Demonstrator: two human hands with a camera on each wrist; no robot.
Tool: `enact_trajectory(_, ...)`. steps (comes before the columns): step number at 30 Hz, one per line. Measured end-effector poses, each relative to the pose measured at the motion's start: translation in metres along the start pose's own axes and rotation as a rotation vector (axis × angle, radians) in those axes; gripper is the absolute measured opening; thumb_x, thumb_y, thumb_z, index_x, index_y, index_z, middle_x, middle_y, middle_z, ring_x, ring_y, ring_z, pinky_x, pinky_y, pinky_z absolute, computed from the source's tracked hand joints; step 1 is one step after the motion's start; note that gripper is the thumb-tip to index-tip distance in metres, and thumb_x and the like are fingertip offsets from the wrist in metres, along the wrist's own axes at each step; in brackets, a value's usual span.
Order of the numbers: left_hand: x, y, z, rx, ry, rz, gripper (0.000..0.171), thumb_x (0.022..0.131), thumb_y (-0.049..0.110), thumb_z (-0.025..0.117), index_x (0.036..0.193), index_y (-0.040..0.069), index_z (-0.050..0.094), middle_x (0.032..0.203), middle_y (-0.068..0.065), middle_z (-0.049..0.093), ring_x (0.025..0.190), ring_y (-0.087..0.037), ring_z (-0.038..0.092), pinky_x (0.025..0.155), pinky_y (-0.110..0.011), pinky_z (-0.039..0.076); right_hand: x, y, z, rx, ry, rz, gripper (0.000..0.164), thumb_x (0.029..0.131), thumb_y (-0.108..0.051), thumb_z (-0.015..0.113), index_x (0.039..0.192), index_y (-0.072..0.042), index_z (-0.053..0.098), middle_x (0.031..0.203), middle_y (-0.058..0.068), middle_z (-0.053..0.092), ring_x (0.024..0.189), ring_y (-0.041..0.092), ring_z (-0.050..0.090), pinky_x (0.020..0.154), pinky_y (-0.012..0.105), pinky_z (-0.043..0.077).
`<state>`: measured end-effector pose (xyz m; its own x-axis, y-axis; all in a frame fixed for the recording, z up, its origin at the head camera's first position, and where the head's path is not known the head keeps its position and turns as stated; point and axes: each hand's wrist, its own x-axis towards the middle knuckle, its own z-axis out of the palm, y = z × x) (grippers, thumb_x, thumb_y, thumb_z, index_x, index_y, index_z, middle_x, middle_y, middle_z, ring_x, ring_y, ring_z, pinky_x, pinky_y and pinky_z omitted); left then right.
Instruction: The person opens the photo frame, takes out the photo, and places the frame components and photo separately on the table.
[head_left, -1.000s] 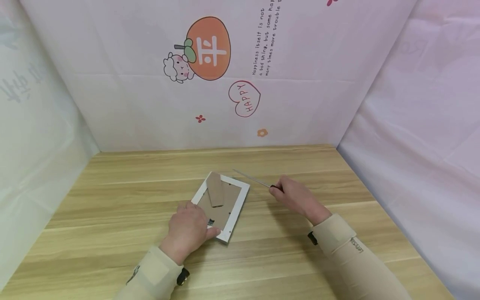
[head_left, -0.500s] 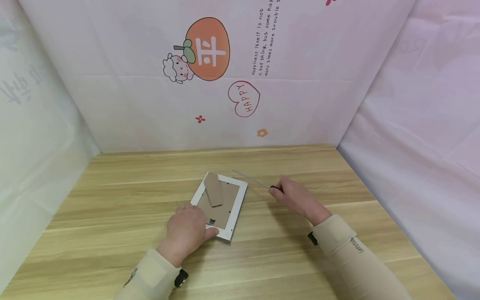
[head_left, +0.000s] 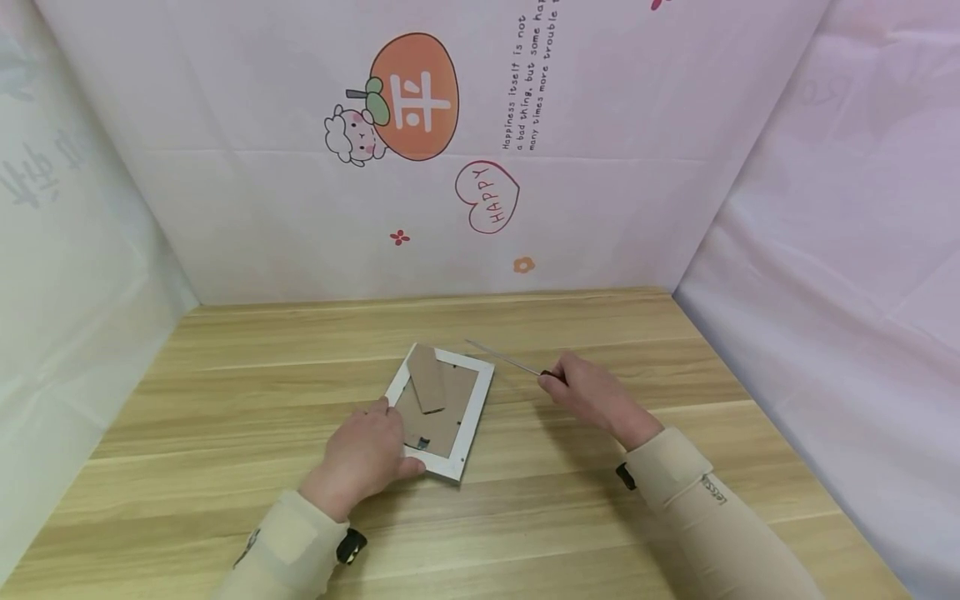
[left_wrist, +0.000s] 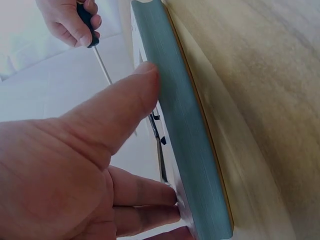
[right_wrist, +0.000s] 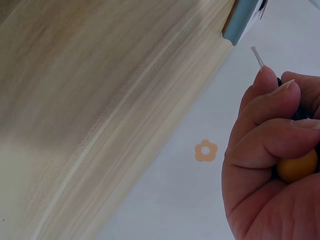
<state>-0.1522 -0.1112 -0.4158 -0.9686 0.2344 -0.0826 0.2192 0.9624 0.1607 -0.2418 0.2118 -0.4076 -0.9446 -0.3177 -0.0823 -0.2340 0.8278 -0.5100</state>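
Note:
A picture frame [head_left: 473, 408] lies back side up on the table, with a white rim, a brown backing board [head_left: 459, 392] and a tan stand leg [head_left: 427, 379]. My left hand [head_left: 363, 450] rests at its near left corner, thumb along the near edge and fingertips at the left rim. The left wrist view shows the frame's blue-grey side [left_wrist: 180, 120], with the thumb and straight fingers touching along it. Right of the frame, my right hand [head_left: 596, 396] grips a screwdriver [head_left: 506, 359]. Its thin metal shaft points left over the frame's far end; the yellow handle end [right_wrist: 297, 167] shows in the right wrist view.
The wood-grain table [head_left: 570, 517] is bounded by a white printed cloth [head_left: 300, 233] at the back and plain white cloth [head_left: 847, 250] at the right. A small dark metal hanger [head_left: 423, 443] sits on the backing near the frame's near edge.
The picture frame has shifted slightly left and turned a little. My left hand has drawn back a bit toward the lower left. The right hand and screwdriver stay in place.

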Motion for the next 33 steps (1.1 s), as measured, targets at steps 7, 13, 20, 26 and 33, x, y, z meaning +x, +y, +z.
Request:
enact_trajectory(7,0.001,0.0,0.001,0.007,-0.001,-0.02,0.083,0.074,0.057,0.076,0.117,-0.012,0.059,0.136,-0.029,0.051,0.11,-0.044,0.056,0.089,-0.051,0.051,0.0,-0.001,0.0,-0.009,-0.004,0.008,0.03,0.099,-0.04,0.049,0.096,-0.01,0.052,0.076,0.005,0.053,0.063,0.019,0.046,0.055,0.034,0.039)
enact_trajectory(13,0.001,0.004,0.002,0.023,0.01,-0.027,0.071,0.072,0.06,0.076,0.098,-0.005,0.062,0.108,-0.019,0.059,0.086,-0.031,0.057,0.074,-0.046,0.054,0.0,0.0,0.0,-0.005,-0.008,0.007,0.03,0.099,-0.04,0.049,0.096,-0.01,0.052,0.076,0.005,0.052,0.063,0.019,0.046,0.055,0.033,0.038)
enact_trajectory(20,-0.001,0.009,0.005,0.02,0.058,-0.014,0.065,0.071,0.058,0.077,0.088,-0.002,0.061,0.096,-0.017,0.057,0.074,-0.027,0.053,0.061,-0.042,0.052,0.001,0.0,0.001,-0.006,0.007,-0.004,0.03,0.099,-0.04,0.05,0.093,-0.011,0.052,0.075,0.004,0.052,0.062,0.019,0.046,0.055,0.033,0.038)
enact_trajectory(26,-0.003,0.013,0.006,0.01,0.087,-0.006,0.059,0.072,0.054,0.078,0.083,-0.002,0.061,0.093,-0.017,0.058,0.068,-0.024,0.052,0.055,-0.038,0.051,0.0,0.001,0.002,-0.002,-0.002,0.002,0.03,0.099,-0.04,0.05,0.094,-0.011,0.051,0.075,0.004,0.052,0.062,0.019,0.045,0.055,0.033,0.038)
enact_trajectory(33,-0.005,0.018,0.009,0.0,0.131,-0.002,0.059,0.072,0.053,0.078,0.081,-0.003,0.061,0.092,-0.019,0.06,0.069,-0.027,0.055,0.054,-0.04,0.053,0.0,0.002,0.003,0.01,-0.012,0.001,0.031,0.099,-0.04,0.049,0.094,-0.01,0.052,0.075,0.005,0.051,0.061,0.019,0.045,0.055,0.033,0.038)
